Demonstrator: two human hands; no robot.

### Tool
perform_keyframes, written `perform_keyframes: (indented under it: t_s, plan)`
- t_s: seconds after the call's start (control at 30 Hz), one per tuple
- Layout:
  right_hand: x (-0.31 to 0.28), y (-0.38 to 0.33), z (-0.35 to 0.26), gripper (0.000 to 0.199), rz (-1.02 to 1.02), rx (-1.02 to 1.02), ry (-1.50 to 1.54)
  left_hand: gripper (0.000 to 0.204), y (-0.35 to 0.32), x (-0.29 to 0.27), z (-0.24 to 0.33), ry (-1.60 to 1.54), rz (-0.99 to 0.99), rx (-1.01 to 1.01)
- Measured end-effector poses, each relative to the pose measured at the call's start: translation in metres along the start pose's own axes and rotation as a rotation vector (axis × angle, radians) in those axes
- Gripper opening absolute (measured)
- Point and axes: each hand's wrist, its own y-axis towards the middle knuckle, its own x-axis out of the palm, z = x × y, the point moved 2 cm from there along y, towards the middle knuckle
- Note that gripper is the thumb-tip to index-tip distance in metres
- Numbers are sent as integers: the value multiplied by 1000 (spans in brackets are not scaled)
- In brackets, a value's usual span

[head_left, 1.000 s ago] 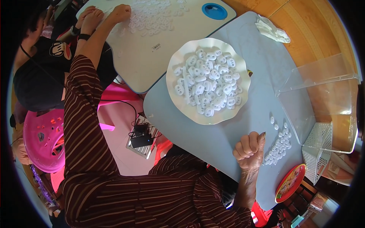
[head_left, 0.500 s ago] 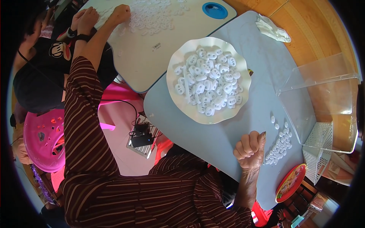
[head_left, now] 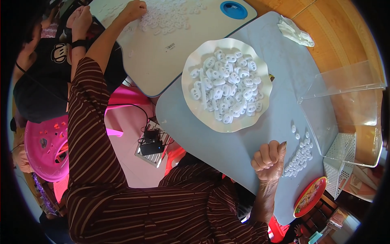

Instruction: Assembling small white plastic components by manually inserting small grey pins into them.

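Observation:
My left arm, in a dark striped sleeve, stretches to the far white table (head_left: 154, 61). There my left hand (head_left: 135, 9) is curled closed at the edge of a scatter of small white plastic pieces (head_left: 166, 18); what its fingers hold, if anything, is hidden. Over the grey-blue table (head_left: 219, 150) my right hand (head_left: 268, 160) is closed with the thumb up, its contents out of sight. Right beside it lies a small group of white oval pieces (head_left: 298, 158). A wavy-rimmed cream plate (head_left: 195, 118) holds a heap of white two-holed oval pieces (head_left: 229, 87).
A co-worker's hands (head_left: 79, 18) are close to my left arm. Blue round dish (head_left: 234, 10), crumpled white bag (head_left: 295, 31), clear plastic box (head_left: 341, 101), white perforated basket (head_left: 339, 162) and red-rimmed tray (head_left: 310, 196) stand around. A pink stool (head_left: 46, 148) is at left.
My left hand has shifted slightly farther away and to the right. The co-worker's hands have moved a little left. My right hand keeps its closed pose.

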Motion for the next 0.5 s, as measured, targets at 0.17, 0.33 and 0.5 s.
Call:
perform_keyframes:
  t_s: [0.17,0.33,0.5]
  plan:
    - [-1,0,0,50,10,-6,2,12,11,10,-4,36,-131,-127]
    - [1,-1,1,50,11,-4,5,13,6,6,-10,4,-28,-134]
    - [0,-1,1,50,13,-3,-3,14,-4,1,-4,-38,76,-146]
